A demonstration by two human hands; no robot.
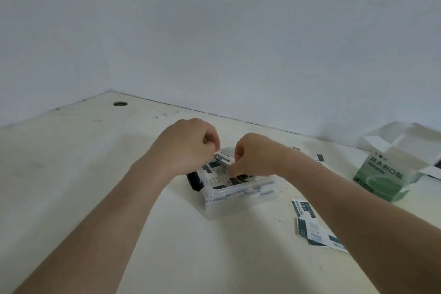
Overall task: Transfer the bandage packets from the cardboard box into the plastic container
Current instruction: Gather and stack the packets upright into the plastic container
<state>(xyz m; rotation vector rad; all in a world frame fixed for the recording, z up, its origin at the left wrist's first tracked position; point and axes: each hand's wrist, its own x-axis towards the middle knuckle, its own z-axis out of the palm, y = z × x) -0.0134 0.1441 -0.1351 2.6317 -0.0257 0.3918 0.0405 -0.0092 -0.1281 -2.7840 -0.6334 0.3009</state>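
Fingers (211,142) of the left hand (188,145) are curled in and pinched onto one end of a bandage packet (223,159), and the other end is pinched the same way by the right hand (255,155). So the packet is held stretched between both hands, just above the plastic container (238,194). Its long axis is run side to side across the container, with the right end dipped a bit lower. Other packets (214,180) are seen lying inside the container, pointed in mixed directions. Some loose packets (315,224) are spread flat on the surface (95,162) just right of the container. The cardboard box (386,174) is stood further right of it, flaps open.
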